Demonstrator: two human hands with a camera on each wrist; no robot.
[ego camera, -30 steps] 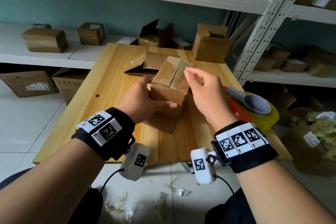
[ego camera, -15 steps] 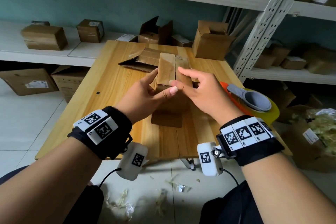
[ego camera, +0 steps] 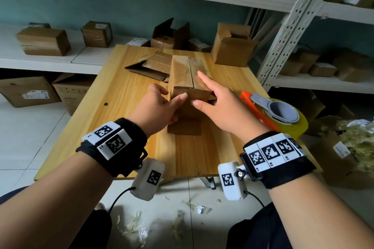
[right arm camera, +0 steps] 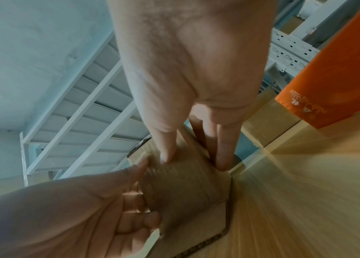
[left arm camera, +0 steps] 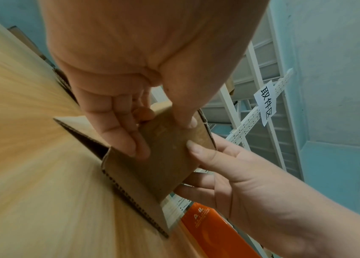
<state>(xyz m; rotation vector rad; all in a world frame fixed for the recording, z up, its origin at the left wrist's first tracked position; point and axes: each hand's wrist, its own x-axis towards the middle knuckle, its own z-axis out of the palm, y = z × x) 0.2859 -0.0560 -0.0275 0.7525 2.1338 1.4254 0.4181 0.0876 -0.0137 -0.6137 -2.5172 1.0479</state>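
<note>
The box [ego camera: 182,73] lies on its side mid-counter [ego camera: 113,111], its long way pointing away from me, so the open near end faces me where both grips can work it. My left grip [ego camera: 153,107] holds that end, thumb flat across the end flap [ego camera: 199,93] and fingers curled round the left corner. I judge this pins the flap shut and stops the box sliding. My right grip [ego camera: 220,105] is wide, with fingers straight along the top and right side and the thumb tip touching the same flap. I'd say it is bracing rather than clamping, so it can let go fast. The lower flap [ego camera: 185,127] lies flat on the wood, not yet turned up. The tape dispenser [ego camera: 279,113] sits just right of my right wrist, near enough to take once the flaps are closed. Flattened cardboard [ego camera: 149,66] lies behind and left of the box; I cannot tell whether they touch.
</note>
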